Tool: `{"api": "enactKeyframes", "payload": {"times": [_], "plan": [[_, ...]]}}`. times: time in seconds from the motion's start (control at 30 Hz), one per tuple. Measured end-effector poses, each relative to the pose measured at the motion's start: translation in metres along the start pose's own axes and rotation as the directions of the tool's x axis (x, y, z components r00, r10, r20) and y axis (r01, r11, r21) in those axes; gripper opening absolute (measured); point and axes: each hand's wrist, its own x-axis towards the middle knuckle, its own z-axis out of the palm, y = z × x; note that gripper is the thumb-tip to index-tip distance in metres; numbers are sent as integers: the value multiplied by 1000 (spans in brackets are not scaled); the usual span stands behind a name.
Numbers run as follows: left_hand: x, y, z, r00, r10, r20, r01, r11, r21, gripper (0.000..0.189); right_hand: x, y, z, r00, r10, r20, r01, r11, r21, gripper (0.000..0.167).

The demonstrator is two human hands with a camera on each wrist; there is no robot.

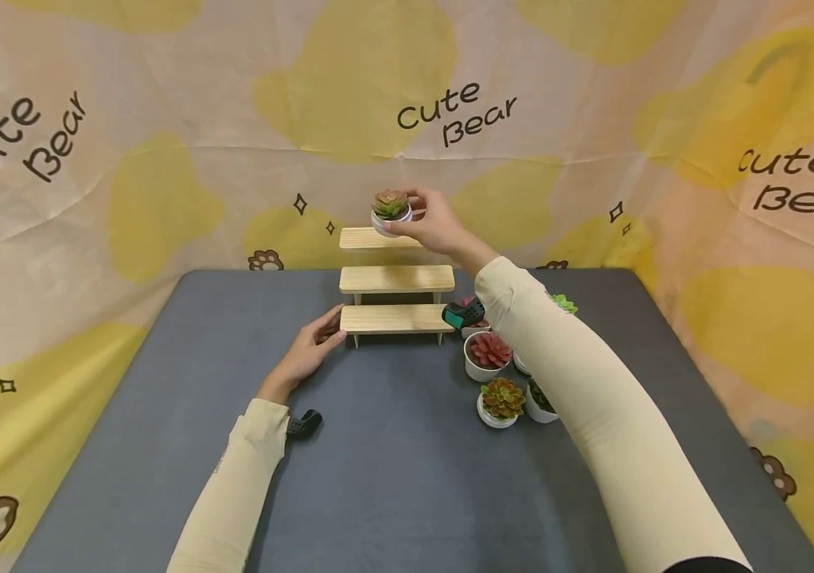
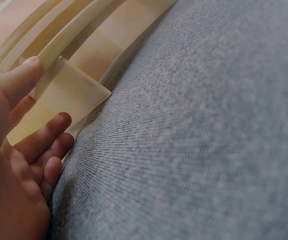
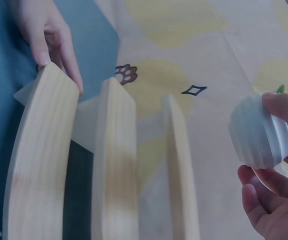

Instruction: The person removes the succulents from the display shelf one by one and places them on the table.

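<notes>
A three-tier stand [image 1: 397, 318] with pale wooden steps and translucent supports stands at the back of the table. My left hand [image 1: 306, 350] holds the left end of its lowest step, thumb at the front edge and fingers at the back edge, as the right wrist view shows. Above the top step, my right hand [image 1: 438, 223] grips a potted succulent [image 1: 391, 208] by its white pot. The ribbed pot [image 3: 256, 132] is between thumb and fingers in the right wrist view, its plant mostly hidden there. The pot is raised clear of the top step [image 3: 180, 165].
Several potted succulents stand right of the stand, partly hidden by my right arm: a red one [image 1: 489, 350], an orange-green one [image 1: 502, 398], a dark green one [image 1: 541, 398] and a bright green one [image 1: 564, 303]. A printed cloth [image 1: 349, 95] hangs behind the grey table [image 1: 378, 469].
</notes>
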Motion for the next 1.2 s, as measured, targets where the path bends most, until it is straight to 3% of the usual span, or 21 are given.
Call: {"api": "enactKeyframes", "payload": {"times": [0.13,0.23,0.47,0.6,0.8,1.2], "plan": [[-5,8,0,1000,-9,-1,9,1000,-2,58,-10,-2,-13,1000,-5,10,5,1000,-5,63],[-5,5,0,1000,-4,-2,4,1000,-4,58,-19,0,-23,1000,-11,12,12,1000,-9,61],[3,-26,1,1000,1,-12,-1,1000,-13,60,-40,10,-39,1000,-26,11,26,999,-37,59],[6,-33,0,1000,11,-24,-12,1000,-13,61,-51,14,-47,1000,-25,-5,25,999,-43,58],[8,-33,0,999,33,-21,-34,999,-19,61,-68,16,-61,999,-45,-27,44,998,-39,57],[9,-36,-1,1000,21,-22,-22,1000,-20,61,-99,26,-83,996,-66,-59,62,995,-73,56]]}}
